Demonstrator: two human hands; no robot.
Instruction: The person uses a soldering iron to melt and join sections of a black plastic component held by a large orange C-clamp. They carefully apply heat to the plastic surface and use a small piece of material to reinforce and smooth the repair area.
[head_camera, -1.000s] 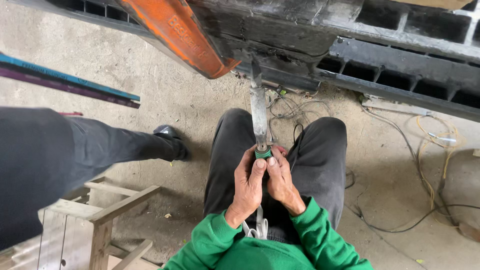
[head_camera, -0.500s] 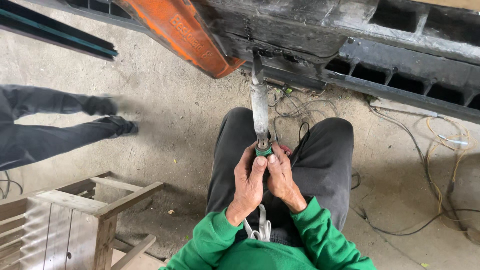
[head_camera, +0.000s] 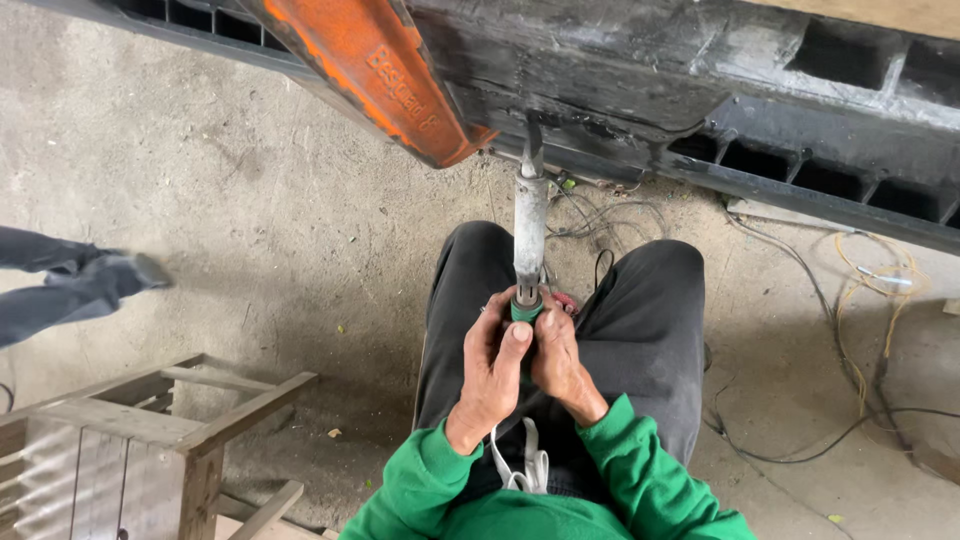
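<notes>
So, left to right:

- Far left: another person's leg and shoe (head_camera: 85, 285) in dark trousers, now lower and nearer the left edge than 0.5 s ago; that person is walking out of view, not part of the hand work.
- Near left: wooden stool (head_camera: 150, 440), grey slats, on the concrete floor (head_camera: 280, 200). It sits nearer the frame corner than before, i.e. the camera shifted, not the stool.
- Top centre: orange bar (head_camera: 375, 75) slanting down over the black moulded panel (head_camera: 700, 90), which runs across the far side.
- Centre: left hand (head_camera: 490, 375) and right hand (head_camera: 555, 360), both w/ fingers curled tight round the green-collared handle of the heat tool (head_camera: 530, 230); thumbs pressed at the collar, no gap showing. Grip unchanged vs 1 s ago.
- Tool's metal barrel points away from the body, tip touching the panel's underside edge. Same contact spot as before, so work stays on 1 point.
- Right: loose wires (head_camera: 860, 330), yellow and black, trailing on the floor.
</notes>
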